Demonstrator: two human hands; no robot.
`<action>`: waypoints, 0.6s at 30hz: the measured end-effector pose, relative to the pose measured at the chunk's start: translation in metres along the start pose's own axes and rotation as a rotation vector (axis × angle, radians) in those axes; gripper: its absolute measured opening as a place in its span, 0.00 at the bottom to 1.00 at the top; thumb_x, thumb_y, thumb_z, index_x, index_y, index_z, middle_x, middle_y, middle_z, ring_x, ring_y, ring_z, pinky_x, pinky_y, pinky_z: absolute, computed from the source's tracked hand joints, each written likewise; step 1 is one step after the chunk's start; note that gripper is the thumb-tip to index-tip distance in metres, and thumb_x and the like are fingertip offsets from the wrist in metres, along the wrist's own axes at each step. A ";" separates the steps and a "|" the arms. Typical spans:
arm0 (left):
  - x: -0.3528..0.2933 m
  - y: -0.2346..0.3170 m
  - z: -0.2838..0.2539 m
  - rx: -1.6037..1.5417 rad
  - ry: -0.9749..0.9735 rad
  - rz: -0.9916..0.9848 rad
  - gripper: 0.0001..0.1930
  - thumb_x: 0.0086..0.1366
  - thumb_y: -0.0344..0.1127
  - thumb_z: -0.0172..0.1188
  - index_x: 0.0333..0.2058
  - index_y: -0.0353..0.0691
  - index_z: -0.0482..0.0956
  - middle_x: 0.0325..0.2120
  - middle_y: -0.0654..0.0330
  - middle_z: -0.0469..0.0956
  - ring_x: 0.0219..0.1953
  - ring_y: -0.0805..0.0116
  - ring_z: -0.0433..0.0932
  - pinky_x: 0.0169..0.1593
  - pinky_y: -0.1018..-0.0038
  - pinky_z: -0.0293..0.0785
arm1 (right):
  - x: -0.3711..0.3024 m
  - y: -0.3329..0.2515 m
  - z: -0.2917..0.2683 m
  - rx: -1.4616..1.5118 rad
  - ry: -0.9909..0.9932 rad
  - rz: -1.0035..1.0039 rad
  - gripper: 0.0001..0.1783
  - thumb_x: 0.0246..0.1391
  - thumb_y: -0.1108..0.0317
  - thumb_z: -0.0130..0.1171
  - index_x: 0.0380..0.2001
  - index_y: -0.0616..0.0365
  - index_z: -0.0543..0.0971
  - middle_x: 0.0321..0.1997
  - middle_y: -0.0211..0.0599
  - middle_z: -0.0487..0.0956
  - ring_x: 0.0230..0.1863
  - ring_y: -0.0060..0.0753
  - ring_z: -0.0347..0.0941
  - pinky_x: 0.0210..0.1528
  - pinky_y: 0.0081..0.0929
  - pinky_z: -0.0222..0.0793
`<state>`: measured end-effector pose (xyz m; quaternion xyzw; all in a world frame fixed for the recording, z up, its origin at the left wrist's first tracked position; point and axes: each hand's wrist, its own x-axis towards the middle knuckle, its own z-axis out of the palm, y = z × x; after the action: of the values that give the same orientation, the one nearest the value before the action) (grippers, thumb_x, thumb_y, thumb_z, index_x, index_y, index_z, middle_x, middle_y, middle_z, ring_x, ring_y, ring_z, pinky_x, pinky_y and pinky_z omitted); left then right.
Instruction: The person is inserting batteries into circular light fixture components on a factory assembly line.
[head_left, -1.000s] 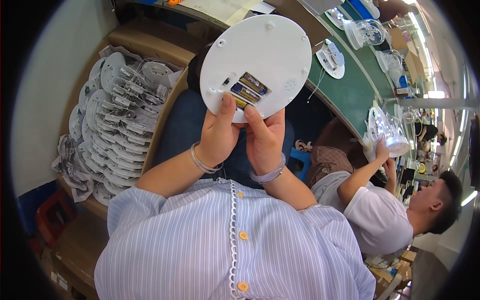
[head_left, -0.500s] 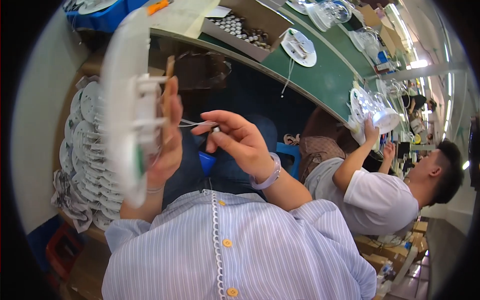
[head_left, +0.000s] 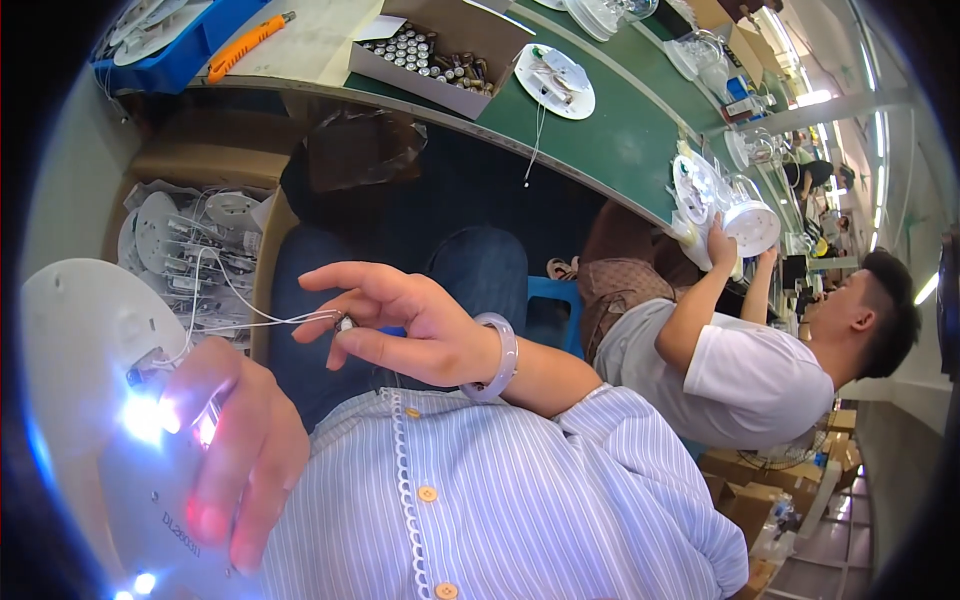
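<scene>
My left hand, at the lower left, is closed on a white lamp base plate. Bright white lights shine on the plate beside my fingers, and their glare hides some detail. Two thin white wires run from the plate to my right hand. Its thumb and fingers pinch a small dark round piece with a shiny pale end; I cannot make out its exact kind. The other fingers of that hand are stretched out above it.
A carton of stacked white plates with wires stands beyond my left hand. On the green bench are a box of small metal cylinders, another white plate and an orange cutter. At right, a person holds a lamp.
My left hand has moved down and left, turning the plate from edge-on, and its lights now show lit. My right hand has shifted left, still pinching the small piece.
</scene>
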<state>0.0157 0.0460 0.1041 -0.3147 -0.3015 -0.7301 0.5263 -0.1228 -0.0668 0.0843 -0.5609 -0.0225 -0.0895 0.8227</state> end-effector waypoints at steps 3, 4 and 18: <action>-0.005 0.001 0.002 0.034 0.016 0.005 0.22 0.56 0.36 0.52 0.49 0.47 0.56 0.34 0.47 0.73 0.28 0.45 0.75 0.27 0.68 0.72 | 0.002 0.004 0.002 -0.023 -0.008 -0.002 0.23 0.50 0.78 0.44 0.52 0.64 0.56 0.42 0.45 0.71 0.41 0.24 0.68 0.40 0.20 0.66; -0.007 -0.001 0.004 0.085 0.123 0.092 0.24 0.55 0.36 0.52 0.50 0.47 0.54 0.34 0.47 0.72 0.28 0.45 0.75 0.28 0.64 0.73 | 0.002 0.005 0.001 -0.022 -0.007 -0.014 0.23 0.50 0.77 0.44 0.51 0.64 0.57 0.41 0.45 0.71 0.41 0.24 0.68 0.40 0.20 0.66; -0.024 -0.035 0.007 0.892 0.439 0.787 0.32 0.45 0.42 0.63 0.49 0.42 0.61 0.46 0.57 0.63 0.42 0.60 0.69 0.28 0.67 0.74 | 0.027 0.027 0.002 0.046 -0.006 0.138 0.20 0.51 0.73 0.44 0.49 0.58 0.58 0.40 0.39 0.72 0.32 0.19 0.69 0.35 0.15 0.64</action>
<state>-0.0114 0.0742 0.0859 0.0048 -0.3233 -0.3337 0.8855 -0.0920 -0.0586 0.0644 -0.5421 0.0117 -0.0304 0.8397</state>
